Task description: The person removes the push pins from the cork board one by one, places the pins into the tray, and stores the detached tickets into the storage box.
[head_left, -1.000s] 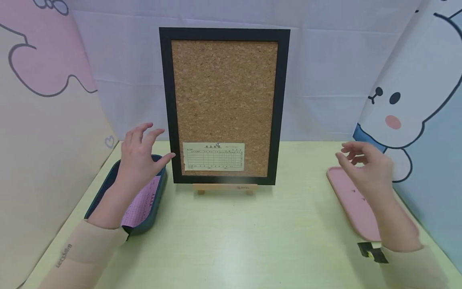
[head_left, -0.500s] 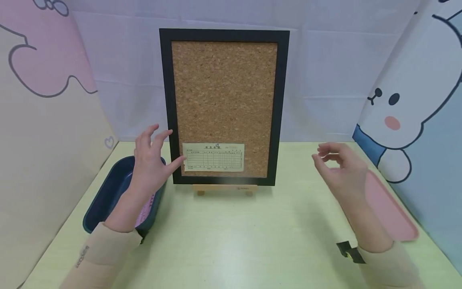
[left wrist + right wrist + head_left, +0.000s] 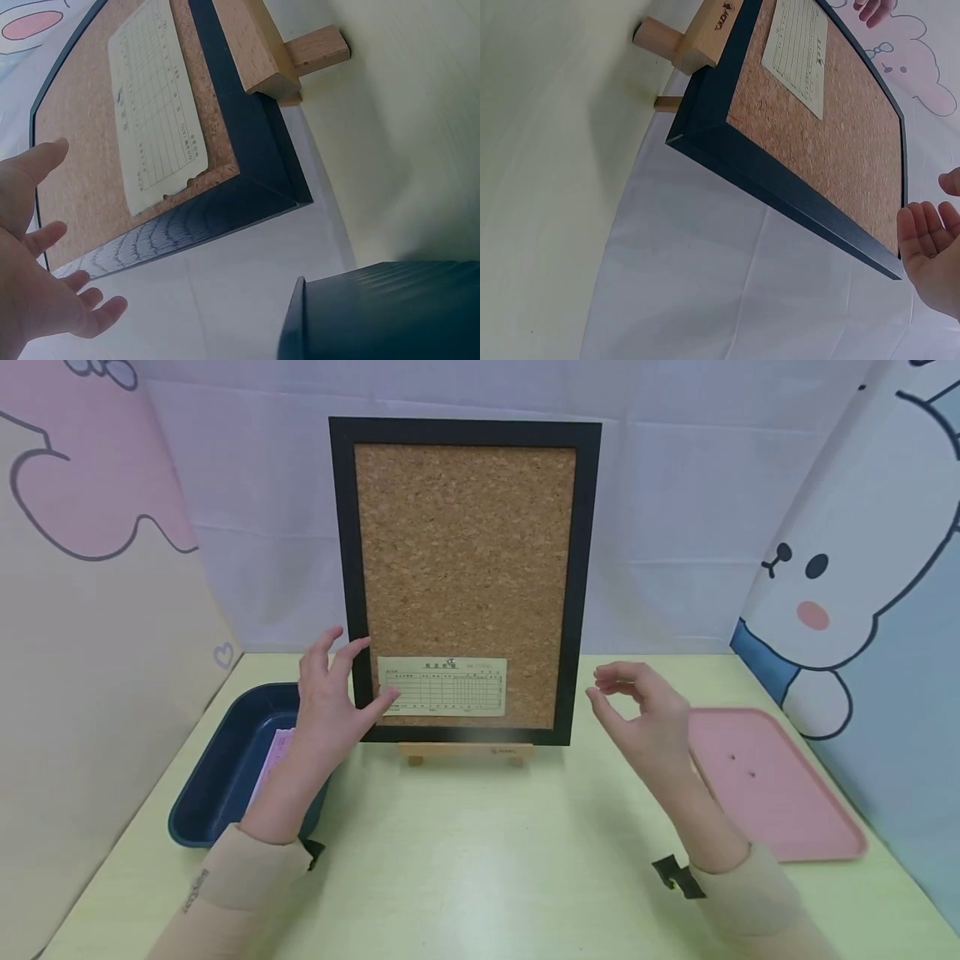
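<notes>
A cork board [image 3: 465, 552] in a black frame stands upright on a small wooden easel [image 3: 467, 749]. Low on the cork hangs a cream printed form slip [image 3: 450, 693], fixed by a pushpin [image 3: 451, 662] at its top edge. My left hand [image 3: 326, 718] is spread before the board's lower left corner. Its thumb overlaps the slip in the head view, but the left wrist view shows the hand [image 3: 37, 285] apart from it. My right hand [image 3: 652, 727], fingers loosely bent, hovers right of the frame. No object shows between its thumb and fingers.
At the left sits a dark blue tray [image 3: 183, 802] with pink printed paper [image 3: 277, 747], partly hidden by my left forearm. A pink tray [image 3: 795, 835] at the right carries small pins [image 3: 752, 773]. A white cloth [image 3: 675, 510] hangs behind the board.
Both hands have moved inward toward the board: the left hand rightward, the right hand leftward off the pink tray. The board and slip stay put.
</notes>
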A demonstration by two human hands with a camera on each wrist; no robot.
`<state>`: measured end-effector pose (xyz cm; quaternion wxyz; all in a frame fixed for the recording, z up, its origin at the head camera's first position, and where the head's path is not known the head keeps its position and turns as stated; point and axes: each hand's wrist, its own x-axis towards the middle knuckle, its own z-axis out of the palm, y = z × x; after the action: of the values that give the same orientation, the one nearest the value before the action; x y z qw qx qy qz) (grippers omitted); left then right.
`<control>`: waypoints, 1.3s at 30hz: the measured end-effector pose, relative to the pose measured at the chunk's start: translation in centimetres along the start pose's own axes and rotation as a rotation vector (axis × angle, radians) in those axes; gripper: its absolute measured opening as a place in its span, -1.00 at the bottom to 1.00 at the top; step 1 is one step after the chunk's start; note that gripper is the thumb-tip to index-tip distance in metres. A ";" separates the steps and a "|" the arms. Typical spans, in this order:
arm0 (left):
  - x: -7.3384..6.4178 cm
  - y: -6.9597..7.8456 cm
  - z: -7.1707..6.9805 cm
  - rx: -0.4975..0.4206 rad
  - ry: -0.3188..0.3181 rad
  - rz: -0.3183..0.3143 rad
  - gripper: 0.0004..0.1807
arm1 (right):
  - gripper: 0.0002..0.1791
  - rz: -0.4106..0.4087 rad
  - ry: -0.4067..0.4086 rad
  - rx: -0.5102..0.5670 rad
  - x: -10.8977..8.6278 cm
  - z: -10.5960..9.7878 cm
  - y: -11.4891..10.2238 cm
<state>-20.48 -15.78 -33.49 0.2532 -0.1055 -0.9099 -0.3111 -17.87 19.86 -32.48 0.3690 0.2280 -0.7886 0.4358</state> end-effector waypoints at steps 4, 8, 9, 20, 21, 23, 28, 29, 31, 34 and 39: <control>-0.1 -0.2 0.4 -0.013 -0.022 -0.012 -0.24 | -0.72 -0.005 -0.003 0.029 -0.2 1.5 0.0; -0.1 -0.4 0.8 -0.016 -0.011 -0.026 -0.23 | -0.73 -0.010 -0.027 0.045 -0.2 3.1 -0.2; -0.1 -0.5 0.9 -0.017 -0.006 -0.029 -0.23 | -0.73 -0.009 -0.032 0.048 -0.2 3.4 -0.2; 0.1 -1.3 1.9 -0.025 0.008 -0.054 -0.20 | -0.81 -0.036 -0.057 0.083 0.3 7.1 -0.1; 0.1 -1.3 2.0 -0.025 0.008 -0.055 -0.20 | -0.81 -0.038 -0.059 0.088 0.3 7.3 -0.2; 0.2 -1.4 2.1 -0.028 0.003 -0.059 -0.20 | -0.81 -0.035 -0.063 0.104 0.3 7.9 -0.2; 0.4 -1.5 2.5 -0.031 -0.014 -0.070 -0.22 | -0.81 -0.035 -0.077 0.136 0.3 9.6 0.0; 0.4 -1.5 2.5 -0.031 -0.014 -0.071 -0.23 | -0.81 -0.042 -0.082 0.143 0.4 9.9 0.0; 0.5 -1.4 2.6 -0.034 -0.017 -0.078 -0.23 | -0.82 -0.053 -0.092 0.142 0.5 10.6 0.1; 0.6 -1.4 2.8 -0.039 -0.021 -0.085 -0.23 | -0.83 -0.050 -0.109 0.141 0.7 11.4 0.2; 1.0 -1.5 3.1 -0.039 -0.031 -0.108 -0.24 | -0.85 -0.005 -0.144 0.120 0.7 12.7 0.6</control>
<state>-23.06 -14.97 -35.89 0.2200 -0.0660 -0.9118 -0.3404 -23.60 9.29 -36.61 0.2980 0.2823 -0.7851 0.4639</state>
